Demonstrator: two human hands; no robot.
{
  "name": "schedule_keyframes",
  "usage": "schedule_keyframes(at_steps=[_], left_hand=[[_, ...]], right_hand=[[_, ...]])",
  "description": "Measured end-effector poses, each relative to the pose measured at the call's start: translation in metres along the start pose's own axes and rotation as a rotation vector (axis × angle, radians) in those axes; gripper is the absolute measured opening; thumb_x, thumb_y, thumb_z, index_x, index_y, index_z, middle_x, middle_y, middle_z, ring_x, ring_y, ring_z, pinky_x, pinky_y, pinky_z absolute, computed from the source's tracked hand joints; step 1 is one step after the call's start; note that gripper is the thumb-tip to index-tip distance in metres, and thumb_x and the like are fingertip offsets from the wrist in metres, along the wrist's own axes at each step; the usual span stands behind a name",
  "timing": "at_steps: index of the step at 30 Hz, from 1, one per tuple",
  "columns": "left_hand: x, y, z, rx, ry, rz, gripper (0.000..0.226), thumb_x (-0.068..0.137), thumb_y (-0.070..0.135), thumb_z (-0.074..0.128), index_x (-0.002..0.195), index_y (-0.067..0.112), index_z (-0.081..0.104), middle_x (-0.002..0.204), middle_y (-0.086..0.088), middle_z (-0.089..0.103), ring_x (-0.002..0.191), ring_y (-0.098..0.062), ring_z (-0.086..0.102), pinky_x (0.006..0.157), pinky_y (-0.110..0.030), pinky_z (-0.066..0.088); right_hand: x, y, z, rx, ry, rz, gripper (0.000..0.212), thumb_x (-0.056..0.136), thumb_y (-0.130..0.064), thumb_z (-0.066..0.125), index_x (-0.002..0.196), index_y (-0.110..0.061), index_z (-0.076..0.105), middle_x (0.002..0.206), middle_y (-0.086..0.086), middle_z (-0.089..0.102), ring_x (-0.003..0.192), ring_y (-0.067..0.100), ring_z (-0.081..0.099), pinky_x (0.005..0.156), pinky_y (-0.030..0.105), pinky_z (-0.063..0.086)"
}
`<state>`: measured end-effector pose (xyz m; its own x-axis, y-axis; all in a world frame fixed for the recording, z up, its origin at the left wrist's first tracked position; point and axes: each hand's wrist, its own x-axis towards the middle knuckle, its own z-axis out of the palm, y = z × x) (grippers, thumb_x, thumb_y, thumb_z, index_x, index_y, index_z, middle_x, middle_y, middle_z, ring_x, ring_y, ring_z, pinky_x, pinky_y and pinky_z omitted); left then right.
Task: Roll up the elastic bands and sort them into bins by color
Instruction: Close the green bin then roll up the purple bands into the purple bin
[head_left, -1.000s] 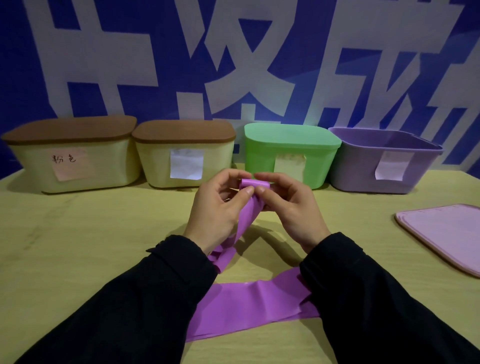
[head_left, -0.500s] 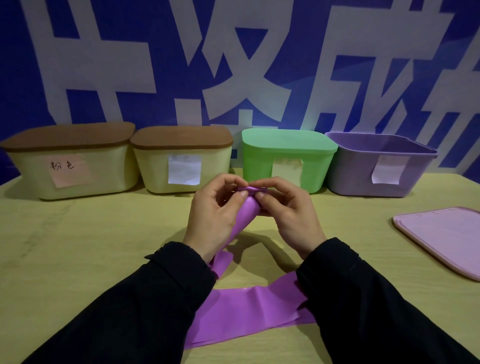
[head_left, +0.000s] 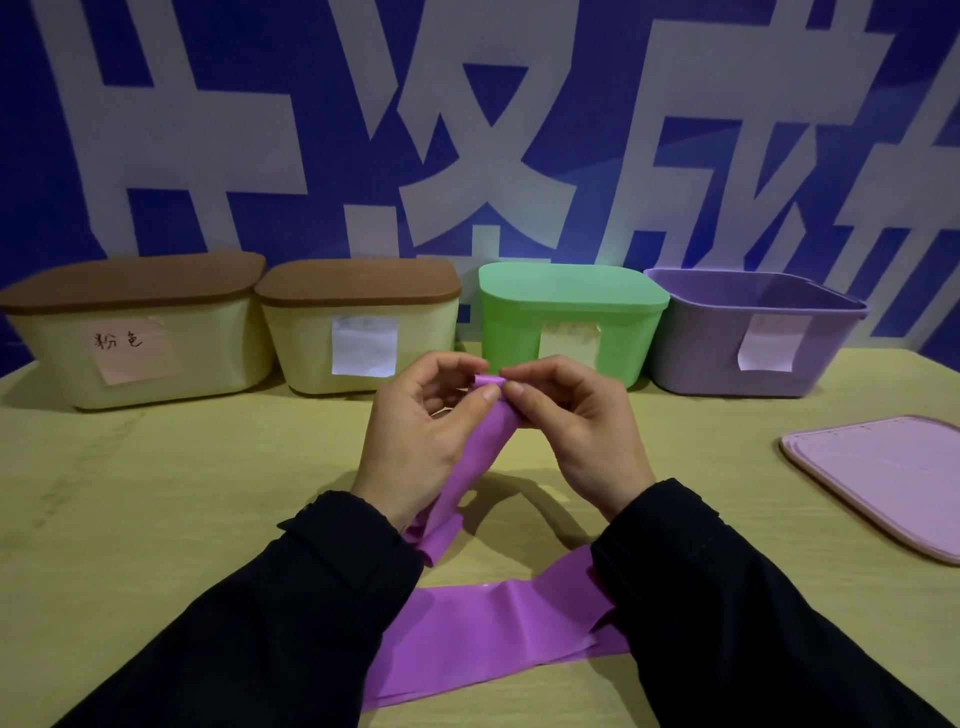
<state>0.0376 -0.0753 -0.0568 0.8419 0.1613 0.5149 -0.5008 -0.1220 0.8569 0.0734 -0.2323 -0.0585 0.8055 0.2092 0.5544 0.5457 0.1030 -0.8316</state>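
Both hands noted raised over the table (head_left: 156, 519): our left hand (head_left: 421, 436) and right hand (head_left: 582, 431) pinch the rolled top end of the purple elastic band (head_left: 483, 629), whose remainder trails flat between our sleeves. The open purple bin (head_left: 701, 358) stands far right.

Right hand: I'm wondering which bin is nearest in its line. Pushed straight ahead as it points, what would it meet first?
Probably the green bin, directly beyond the right hand; depth is unclear.

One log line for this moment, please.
step: rolling band end | left hand: pinches purple band | right hand: pinches band | purple bin: open
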Motion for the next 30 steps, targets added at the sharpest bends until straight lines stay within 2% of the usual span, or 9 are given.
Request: schedule_keyframes(at_steps=[5,8,11,14,16,19,25,28,30], left_hand=[[-0.0017,-0.0023,-0.0023,0.092,-0.056,-0.008,0.014,0.091,0.026,0.074,0.104,0.023,0.071,0.099,0.006,0.074,0.096,-0.015,0.07,0.086,-0.04,0.059],[-0.0016,-0.0014,-0.0011,0.093,-0.041,-0.031,0.008,0.092,0.021,0.074,0.099,0.026,0.072,0.097,0.007,0.073,0.093,-0.016,0.071,0.084,-0.043,0.06],[-0.0015,0.0011,-0.0013,0.075,-0.026,-0.021,0.011,0.092,0.015,0.072,0.097,0.024,0.072,0.094,0.009,0.073,0.088,-0.012,0.071,0.078,-0.034,0.061],[-0.0009,0.0028,-0.0025,0.039,-0.032,-0.006,0.012,0.093,0.008,0.07,0.099,0.018,0.072,0.095,0.006,0.073,0.089,-0.011,0.071,0.078,-0.029,0.059],[0.0005,0.0013,-0.0029,-0.014,-0.042,-0.037,0.013,0.092,0.008,0.071,0.101,0.017,0.072,0.099,0.002,0.074,0.093,-0.017,0.072,0.083,-0.037,0.06],[0.0008,-0.0003,-0.0043,-0.053,-0.04,-0.057,0.014,0.09,0.011,0.071,0.099,0.022,0.073,0.103,-0.001,0.073,0.098,-0.024,0.07,0.089,-0.044,0.059],[-0.0003,0.0031,-0.005,0.057,-0.039,0.016,0.019,0.09,-0.002,0.069,0.089,0.017,0.073,0.099,-0.004,0.071,0.092,-0.014,0.069,0.084,-0.027,0.056],[0.001,0.0012,-0.0071,0.06,-0.035,0.028,0.013,0.087,0.004,0.072,0.089,0.017,0.074,0.099,-0.002,0.069,0.092,-0.012,0.068,0.082,-0.023,0.053],[-0.0009,0.004,-0.0077,0.031,-0.033,0.025,0.01,0.085,0.013,0.069,0.093,0.016,0.075,0.1,-0.002,0.07,0.093,-0.013,0.069,0.083,-0.023,0.054]], right_hand=[[-0.0007,0.0001,-0.0024,-0.115,-0.004,-0.04,0.013,0.093,-0.009,0.07,0.098,-0.019,0.076,0.09,0.004,0.077,0.085,0.023,0.073,0.08,0.043,0.06],[-0.0008,0.0009,-0.0004,-0.108,-0.007,-0.026,0.016,0.092,-0.008,0.072,0.1,-0.022,0.074,0.088,0.005,0.077,0.084,0.02,0.072,0.079,0.042,0.059],[-0.0016,0.0018,0.0013,-0.058,0.007,0.013,0.021,0.093,-0.011,0.071,0.111,-0.022,0.07,0.083,0.009,0.075,0.08,0.022,0.071,0.076,0.043,0.06],[-0.0019,0.0016,0.0012,-0.052,-0.036,0.031,0.012,0.094,-0.011,0.069,0.1,-0.021,0.072,0.075,0.017,0.07,0.068,0.025,0.067,0.065,0.043,0.061],[-0.002,0.0003,0.0019,-0.032,-0.037,0.011,0.015,0.094,-0.007,0.069,0.096,-0.022,0.072,0.065,0.015,0.065,0.062,0.019,0.064,0.06,0.038,0.059],[-0.002,-0.0037,0.0017,0.001,-0.05,-0.005,0.017,0.093,-0.002,0.068,0.093,-0.019,0.07,0.069,0.02,0.067,0.065,0.02,0.064,0.061,0.035,0.059],[-0.0016,-0.0038,0.0004,0.062,-0.089,0.034,0.013,0.093,-0.001,0.067,0.094,-0.014,0.069,0.079,0.005,0.071,0.075,0.015,0.066,0.067,0.032,0.058],[-0.0008,-0.0027,0.0006,0.104,-0.07,0.065,0.023,0.091,0.002,0.067,0.106,-0.016,0.067,0.074,0.003,0.071,0.069,0.01,0.066,0.064,0.025,0.055],[-0.0006,-0.0034,0.0014,0.097,-0.056,0.065,0.019,0.09,0.002,0.068,0.101,-0.014,0.069,0.076,0.002,0.074,0.071,0.01,0.068,0.065,0.025,0.056]])
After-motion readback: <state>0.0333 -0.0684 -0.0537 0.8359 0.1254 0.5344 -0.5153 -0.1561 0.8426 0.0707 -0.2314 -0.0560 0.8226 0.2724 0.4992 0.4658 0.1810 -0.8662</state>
